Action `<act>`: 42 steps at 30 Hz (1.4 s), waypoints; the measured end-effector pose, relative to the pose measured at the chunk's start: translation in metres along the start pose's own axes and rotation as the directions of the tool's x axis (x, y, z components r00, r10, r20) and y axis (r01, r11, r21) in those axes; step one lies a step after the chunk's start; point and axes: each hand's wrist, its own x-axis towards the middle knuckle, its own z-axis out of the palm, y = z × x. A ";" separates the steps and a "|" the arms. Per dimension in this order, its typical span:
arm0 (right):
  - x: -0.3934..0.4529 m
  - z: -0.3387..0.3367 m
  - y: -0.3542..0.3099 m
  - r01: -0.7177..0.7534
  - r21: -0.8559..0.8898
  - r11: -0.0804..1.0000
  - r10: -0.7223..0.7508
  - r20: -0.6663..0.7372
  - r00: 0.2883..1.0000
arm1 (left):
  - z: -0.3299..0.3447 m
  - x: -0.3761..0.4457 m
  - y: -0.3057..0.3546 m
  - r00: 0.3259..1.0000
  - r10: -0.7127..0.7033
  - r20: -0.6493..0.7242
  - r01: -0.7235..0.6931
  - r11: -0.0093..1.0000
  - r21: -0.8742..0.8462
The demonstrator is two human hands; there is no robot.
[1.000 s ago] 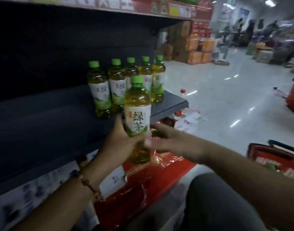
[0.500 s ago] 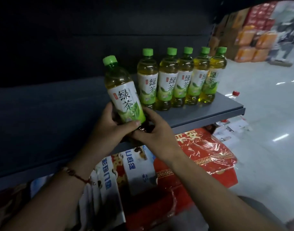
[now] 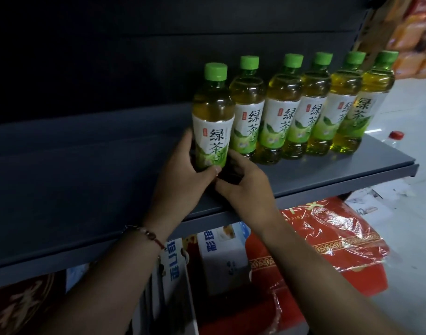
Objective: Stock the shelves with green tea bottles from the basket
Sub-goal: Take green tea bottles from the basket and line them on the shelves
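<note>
Both forearms reach up from the bottom of the frame to centre. Left hand (image 3: 180, 176) wraps the lower part of the green tea bottle (image 3: 213, 117), thumb across the label. Right hand (image 3: 247, 183) has its fingers curled at the base, mostly hidden. The bottle stands upright on the grey shelf (image 3: 328, 172), touching the left end of the bottle row (image 3: 313, 110). Labels read 绿茶. Beaded bracelet (image 3: 146, 234) on the left wrist.
</note>
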 end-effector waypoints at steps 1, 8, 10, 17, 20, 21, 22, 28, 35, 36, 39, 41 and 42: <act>0.001 -0.001 0.001 -0.003 0.011 1.000 0.003 0.006 1.000 | 0.001 0.003 -0.001 1.000 0.003 -0.001 -0.003 1.000 0.003; 0.002 -0.004 0.000 -0.018 -0.013 1.000 0.018 0.031 0.999 | 0.009 0.015 -0.010 1.000 0.012 -0.008 -0.012 1.000 0.008; 0.002 -0.004 0.000 -0.013 -0.016 1.000 0.014 0.037 0.999 | 0.013 0.017 -0.012 0.999 0.026 -0.028 -0.024 0.999 0.047; -0.006 -0.013 -0.011 0.026 -0.093 0.995 -0.021 0.062 0.998 | 0.014 0.007 -0.001 0.997 0.032 -0.065 -0.015 0.969 0.248; -0.018 -0.029 -0.021 0.046 -0.275 0.960 -0.031 0.058 0.998 | 0.010 -0.011 0.011 0.999 0.023 -0.036 -0.005 0.904 0.428; -0.023 -0.038 -0.025 0.047 -0.352 0.935 -0.027 0.062 0.998 | 0.010 -0.019 0.015 1.000 -0.007 0.000 0.006 0.870 0.493; -0.030 -0.048 -0.029 0.046 -0.433 0.900 -0.014 0.077 0.997 | 0.012 -0.029 0.018 0.998 -0.046 0.045 0.015 0.839 0.544; -0.097 -0.131 -0.026 0.000 -0.765 0.644 0.117 0.099 0.988 | 0.060 -0.089 0.057 0.912 -0.003 0.409 -0.291 0.697 0.655; -0.228 -0.266 0.008 -0.332 -0.862 0.382 0.414 -0.162 0.896 | 0.175 -0.165 0.135 0.677 0.173 0.715 -0.601 0.691 0.402; -0.250 -0.284 0.012 -0.389 -0.854 0.345 0.445 -0.216 0.869 | 0.194 -0.177 0.146 0.638 0.189 0.747 -0.626 0.692 0.359; -0.310 -0.330 0.021 -0.545 -0.804 0.236 0.542 -0.356 0.761 | 0.252 -0.213 0.174 0.494 0.210 0.844 -0.707 0.662 0.249; -0.345 -0.354 0.033 -0.617 -0.763 0.191 0.597 -0.409 0.690 | 0.287 -0.237 0.192 0.396 0.213 0.893 -0.757 0.626 0.186; -0.360 -0.364 0.040 -0.645 -0.744 0.173 0.613 -0.431 0.662 | 0.301 -0.248 0.198 0.357 0.226 0.906 -0.775 0.613 0.153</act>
